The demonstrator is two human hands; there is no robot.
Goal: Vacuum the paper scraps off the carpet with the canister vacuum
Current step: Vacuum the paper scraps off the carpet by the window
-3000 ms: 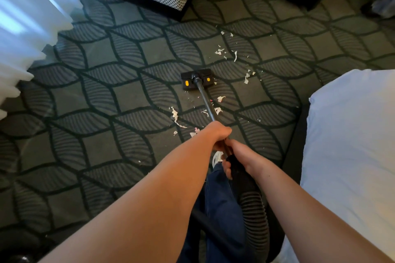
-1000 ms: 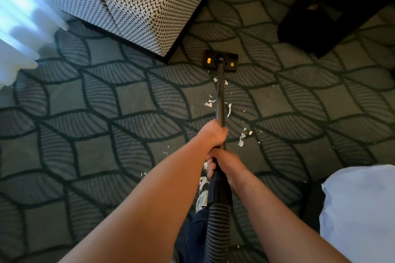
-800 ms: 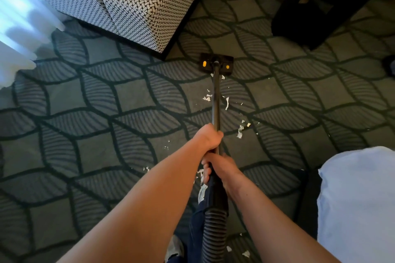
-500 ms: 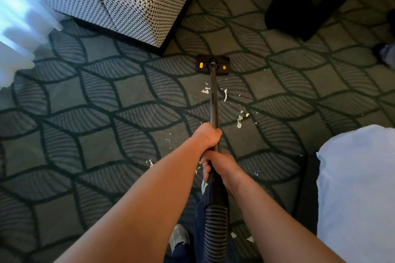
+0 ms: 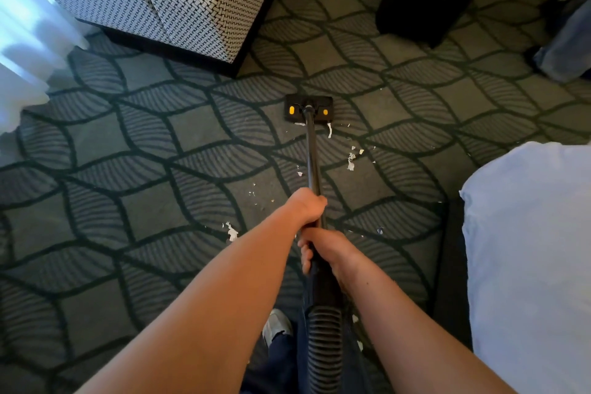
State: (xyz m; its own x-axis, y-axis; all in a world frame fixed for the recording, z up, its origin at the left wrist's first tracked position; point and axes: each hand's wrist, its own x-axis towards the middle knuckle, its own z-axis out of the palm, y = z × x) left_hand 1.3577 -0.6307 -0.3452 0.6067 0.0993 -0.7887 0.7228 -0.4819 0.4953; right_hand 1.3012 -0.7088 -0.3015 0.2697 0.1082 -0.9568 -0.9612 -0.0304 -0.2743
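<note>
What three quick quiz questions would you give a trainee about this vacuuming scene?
1. True or false: the left hand and the right hand both grip the wand.
2. The floor head is: A) lifted in the air; B) flat on the carpet; C) tipped on its side.
3. Fill in: the ____ hand is nearer the floor head.

Key: 1 true; 2 B; 3 left.

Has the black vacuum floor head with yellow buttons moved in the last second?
Yes. The black floor head has drawn back toward the person, away from the corner of the woven-pattern upholstered chair; a white paper strip now lies at its near edge.
</note>
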